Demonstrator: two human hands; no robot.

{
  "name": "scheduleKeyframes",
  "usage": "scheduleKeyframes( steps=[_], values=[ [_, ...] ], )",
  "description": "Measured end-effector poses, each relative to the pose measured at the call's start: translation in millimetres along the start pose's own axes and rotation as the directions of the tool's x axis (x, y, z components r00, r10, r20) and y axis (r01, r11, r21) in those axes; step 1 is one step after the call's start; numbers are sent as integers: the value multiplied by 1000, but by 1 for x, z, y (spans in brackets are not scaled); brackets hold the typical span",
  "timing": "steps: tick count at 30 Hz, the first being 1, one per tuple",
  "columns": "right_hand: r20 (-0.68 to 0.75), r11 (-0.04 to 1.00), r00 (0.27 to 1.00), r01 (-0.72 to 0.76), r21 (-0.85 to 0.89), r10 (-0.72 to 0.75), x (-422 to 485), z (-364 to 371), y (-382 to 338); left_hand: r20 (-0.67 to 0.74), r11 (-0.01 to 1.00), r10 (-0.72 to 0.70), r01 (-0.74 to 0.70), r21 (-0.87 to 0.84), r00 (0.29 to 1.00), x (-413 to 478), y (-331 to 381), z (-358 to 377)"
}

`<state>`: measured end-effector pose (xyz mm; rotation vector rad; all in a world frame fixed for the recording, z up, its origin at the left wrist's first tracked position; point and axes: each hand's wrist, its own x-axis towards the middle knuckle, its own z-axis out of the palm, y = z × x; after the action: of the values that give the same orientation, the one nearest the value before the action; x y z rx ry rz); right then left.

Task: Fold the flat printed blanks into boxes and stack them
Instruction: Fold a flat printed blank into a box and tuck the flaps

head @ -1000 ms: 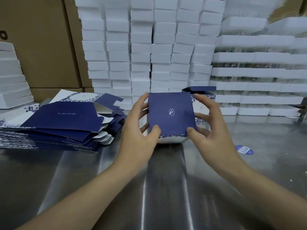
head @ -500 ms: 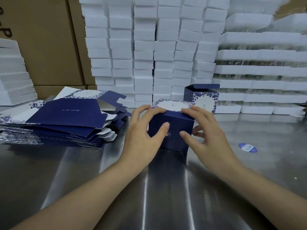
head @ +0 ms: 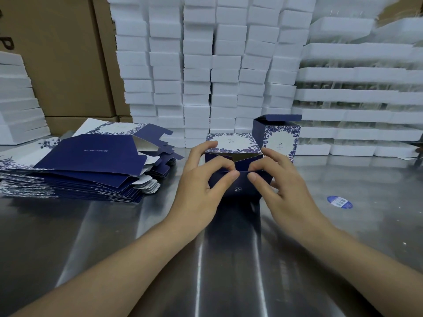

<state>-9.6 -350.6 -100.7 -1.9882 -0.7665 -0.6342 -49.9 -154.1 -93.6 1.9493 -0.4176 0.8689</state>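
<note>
A navy box with a white floral panel (head: 233, 143) lies on its side on the steel table (head: 91, 236), its open end facing me. My left hand (head: 201, 179) and my right hand (head: 279, 181) grip it from either side, with thumbs and forefingers pinching the navy lid flap (head: 240, 184) at the opening. A pile of flat navy-and-white blanks (head: 87, 163) lies to the left. One folded box (head: 281, 136) stands upright behind my right hand, its lid flap raised.
Tall stacks of white foam blocks (head: 206, 72) and foam trays (head: 354, 97) wall off the back of the table. Brown cartons (head: 57, 60) stand at the back left. A blue oval sticker (head: 340, 202) lies on the table to the right.
The box has been tipped from upright in the air down onto the table. Both hands have shifted from its sides to pinching the flap at its open end.
</note>
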Motion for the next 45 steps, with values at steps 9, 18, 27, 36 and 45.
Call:
scheduleKeyframes(
  steps=[9, 18, 27, 36, 45],
  values=[
    [-34, 999, 999, 5, 39, -3, 1, -3, -4, -26, 998, -49, 48, -49, 998, 3, -5, -2],
    [-79, 994, 995, -56, 99, 64, 0, -5, -2, -61, 998, -56, 54, -36, 997, 3, -11, -5],
    [-174, 996, 982, -61, 59, 70, 3, -6, 3, -92, 999, -41, 37, -40, 995, 5, -10, -5],
    [-165, 998, 985, -42, 38, 48, 5, -7, 0, -125, 999, -33, 30, -25, 992, 6, -6, -7],
    [-155, 995, 985, 70, -70, -80, 6, -9, 1, -227, 997, -53, 39, -69, 972, 6, 0, -9]
  ],
)
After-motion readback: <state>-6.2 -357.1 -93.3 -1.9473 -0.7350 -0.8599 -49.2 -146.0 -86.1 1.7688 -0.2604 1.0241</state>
